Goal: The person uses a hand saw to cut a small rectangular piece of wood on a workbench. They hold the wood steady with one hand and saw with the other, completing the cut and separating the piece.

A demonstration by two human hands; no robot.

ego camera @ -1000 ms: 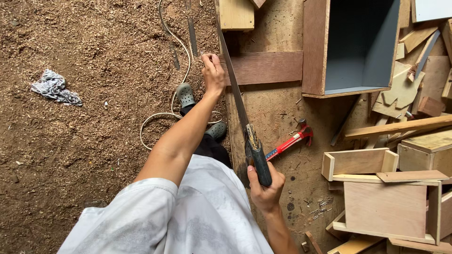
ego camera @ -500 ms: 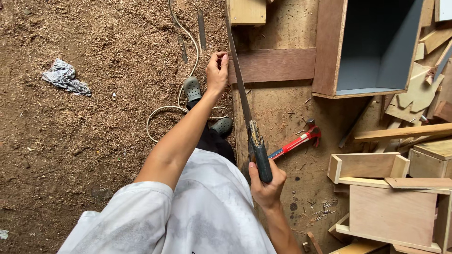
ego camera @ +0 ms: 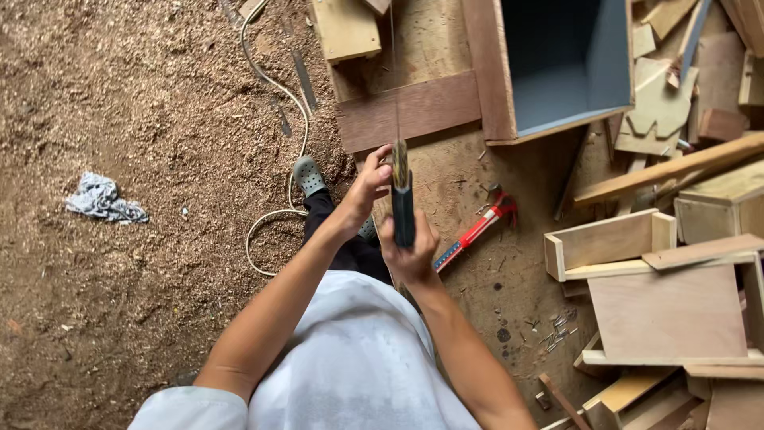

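My right hand [ego camera: 411, 253] grips the dark handle of a hand saw [ego camera: 402, 199]. The saw points away from me, and its blade shows edge-on as a thin line running up the frame. My left hand [ego camera: 368, 188] pinches the blade just beyond the handle. Both hands are raised over my feet, in grey clogs [ego camera: 307, 176], and over a brown plank [ego camera: 410, 110] lying on the floor ahead.
A wooden box with a grey inside [ego camera: 557, 64] stands beyond the plank. A red-handled tool [ego camera: 477, 231] lies to the right. Open wooden frames and boxes [ego camera: 660, 295] and offcuts pile up at the right. A white cord [ego camera: 278, 159] and a crumpled rag [ego camera: 103, 199] lie on sawdust at the left.
The saw has turned from blade lying flat and slanted to edge-on toward the camera. My left hand slid down the blade to just beyond the handle. Both hands came closer together.
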